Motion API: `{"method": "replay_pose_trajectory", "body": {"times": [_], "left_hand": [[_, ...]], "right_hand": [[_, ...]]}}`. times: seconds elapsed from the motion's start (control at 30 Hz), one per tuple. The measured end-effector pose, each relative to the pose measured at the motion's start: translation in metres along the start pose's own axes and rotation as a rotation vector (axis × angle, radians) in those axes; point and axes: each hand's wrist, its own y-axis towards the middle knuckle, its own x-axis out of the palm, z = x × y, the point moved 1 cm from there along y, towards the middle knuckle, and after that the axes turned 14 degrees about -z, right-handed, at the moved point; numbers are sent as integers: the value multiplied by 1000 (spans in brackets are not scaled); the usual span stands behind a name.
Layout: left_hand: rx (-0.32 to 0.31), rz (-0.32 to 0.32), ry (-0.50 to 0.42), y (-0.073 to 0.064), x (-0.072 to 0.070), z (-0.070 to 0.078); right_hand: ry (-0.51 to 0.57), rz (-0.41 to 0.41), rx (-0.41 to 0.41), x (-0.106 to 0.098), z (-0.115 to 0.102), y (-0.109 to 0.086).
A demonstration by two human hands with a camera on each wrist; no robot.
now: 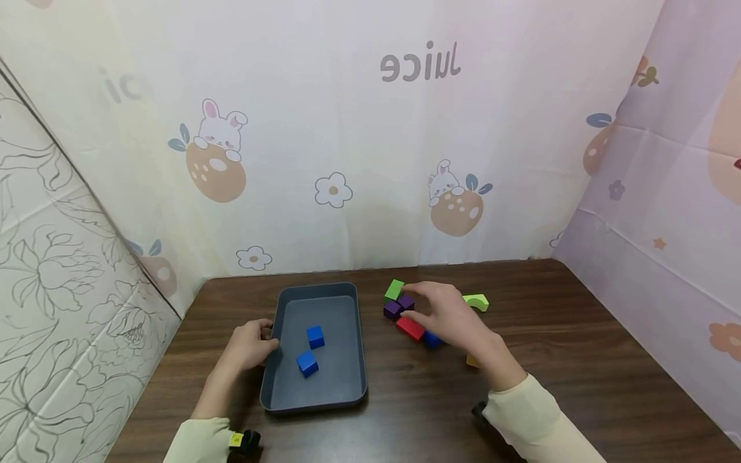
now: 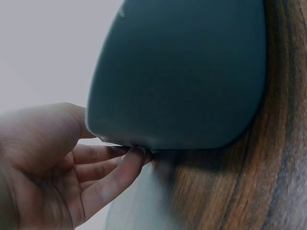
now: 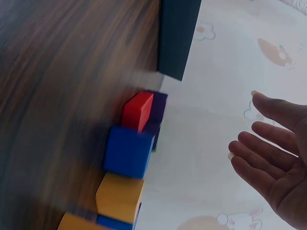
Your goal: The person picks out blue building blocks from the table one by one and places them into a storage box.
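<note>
My left hand [image 1: 249, 346] [image 2: 53, 167] grips the left wall of a dark grey tray [image 1: 338, 382] [image 2: 182, 76], its thumb at the rim and its fingers against the outer side. Two blue cubes [image 1: 315, 337] lie inside the tray. Over a cluster of toy blocks to the right of the tray hovers my right hand [image 1: 448, 315] [image 3: 273, 158], fingers loosely spread with nothing between them. Beneath and around it are a green block [image 1: 394, 290], purple blocks [image 1: 392, 310], a red block [image 1: 410, 328] [image 3: 137, 111] and a blue block [image 1: 431, 339] [image 3: 127, 152].
Behind the right hand lies a light green arch block [image 1: 477, 302]. An orange block [image 1: 472, 361] [image 3: 120, 197] is partly hidden by the right wrist. The brown wooden table [image 1: 579, 360] meets a printed curtain [image 1: 347, 128] at the back and both sides.
</note>
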Motion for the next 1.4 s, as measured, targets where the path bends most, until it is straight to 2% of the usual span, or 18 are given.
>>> {"method": "replay_pose_trajectory", "body": {"times": [0.3, 0.6, 1.07, 1.4], "left_hand": [[-7, -4, -2, 0, 0, 0], [-3, -2, 0, 1, 0, -1], [-5, -4, -10, 1, 1, -3], [-4, -1, -14, 0, 0, -1]], "right_hand": [[-16, -17, 42, -5, 17, -13], [-39, -19, 29, -9, 32, -22], [-6, -227, 36, 4, 47, -20], [-80, -269, 1, 14, 50, -17]]}}
